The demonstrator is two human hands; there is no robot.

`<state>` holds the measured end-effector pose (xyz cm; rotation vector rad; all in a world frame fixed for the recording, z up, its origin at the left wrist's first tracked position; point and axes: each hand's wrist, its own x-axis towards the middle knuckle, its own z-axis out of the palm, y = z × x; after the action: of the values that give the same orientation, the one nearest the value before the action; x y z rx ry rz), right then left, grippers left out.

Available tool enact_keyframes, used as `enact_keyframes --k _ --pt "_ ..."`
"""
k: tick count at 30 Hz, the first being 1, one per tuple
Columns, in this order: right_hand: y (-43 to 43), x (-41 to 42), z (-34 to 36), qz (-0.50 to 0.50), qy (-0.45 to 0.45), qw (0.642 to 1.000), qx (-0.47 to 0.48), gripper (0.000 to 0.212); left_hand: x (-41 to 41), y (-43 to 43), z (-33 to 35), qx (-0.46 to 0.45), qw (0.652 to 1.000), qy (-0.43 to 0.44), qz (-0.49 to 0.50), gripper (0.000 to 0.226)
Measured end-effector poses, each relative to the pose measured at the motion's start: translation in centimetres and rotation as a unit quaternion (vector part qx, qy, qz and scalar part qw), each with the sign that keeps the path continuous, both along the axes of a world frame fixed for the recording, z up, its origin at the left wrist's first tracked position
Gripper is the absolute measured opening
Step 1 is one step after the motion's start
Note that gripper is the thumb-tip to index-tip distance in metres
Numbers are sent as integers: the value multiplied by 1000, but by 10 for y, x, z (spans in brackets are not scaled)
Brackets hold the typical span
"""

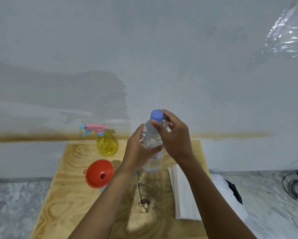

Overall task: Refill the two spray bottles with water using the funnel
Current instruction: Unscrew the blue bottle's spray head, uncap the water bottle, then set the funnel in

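We hold the clear water bottle [152, 145] upright above the wooden surface [72, 195], and the grip looks made for uncapping: our left hand [138, 149] curls loosely round the body to steady it, fingers partly closed against the plastic, while our right hand [172, 135] arches over the neck with thumb and fingertips pinched at the blue cap [156, 115]. The cap is still seated, so we judge that no water has been poured from this grip yet.

The red funnel [99, 173] stands mouth-up to the left of our left forearm, its spout apparently set into something pale blue just visible below its rim (we take this for the neck of a spray bottle with its head off, though too little shows to be sure). That placement makes sense if it is the first one to be filled. The yellow spray bottle [107, 144] waits behind the funnel, near the wall, its pink and blue trigger head [94, 129] still screwed on, so it would need opening before its turn. A folded white cloth or paper [182, 190] lies to the right, handy for spills.

By count: one water bottle, one funnel, one spray bottle plainly seen and a second only guessed at under the funnel, one white cloth
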<state>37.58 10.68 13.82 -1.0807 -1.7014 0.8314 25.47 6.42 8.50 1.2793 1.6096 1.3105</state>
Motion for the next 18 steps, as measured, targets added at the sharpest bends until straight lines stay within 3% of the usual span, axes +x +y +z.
enact_keyframes --k 13,18 --pt "-28 21 -12 34 -11 999 -18 31 20 -34 -9 -23 999 22 31 69" --pt "-25 31 1 69 -72 994 -42 37 21 -41 -12 -26 999 14 35 80"
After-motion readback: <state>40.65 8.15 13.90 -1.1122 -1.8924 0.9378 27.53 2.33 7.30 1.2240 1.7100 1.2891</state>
